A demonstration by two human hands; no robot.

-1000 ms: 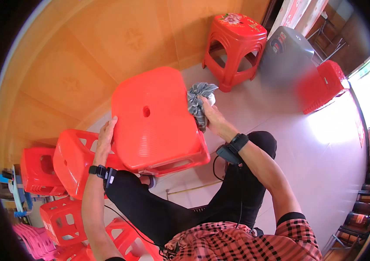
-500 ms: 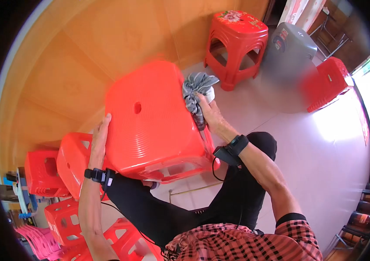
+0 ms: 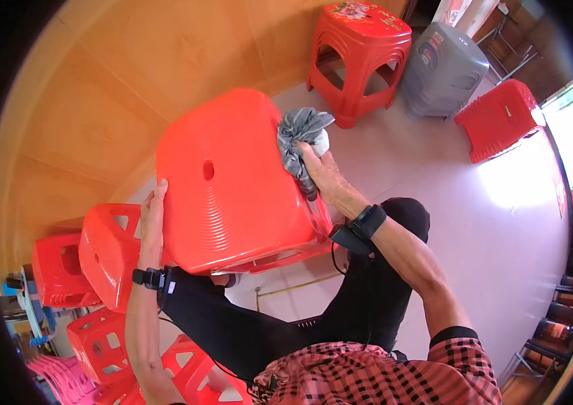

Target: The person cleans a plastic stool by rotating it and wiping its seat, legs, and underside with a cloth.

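A red plastic stool is in front of my knees, its ridged seat with a small centre hole facing me. My left hand grips the stool's left edge, thumb on the rim and the other fingers hidden behind it. A bunched grey patterned cloth is in my right hand, pressed at the stool's right edge. Something white shows beside the cloth under my fingers; I cannot make out what it is.
A red stool with a flower print, a grey stool and another red stool stand at upper right. Several red stools crowd the lower left, near pink plastic pieces. A wooden wall rises behind.
The view has shifted slightly, so the stools at upper right sit a little higher and further left. Both hands keep their places on the stool and the cloth.
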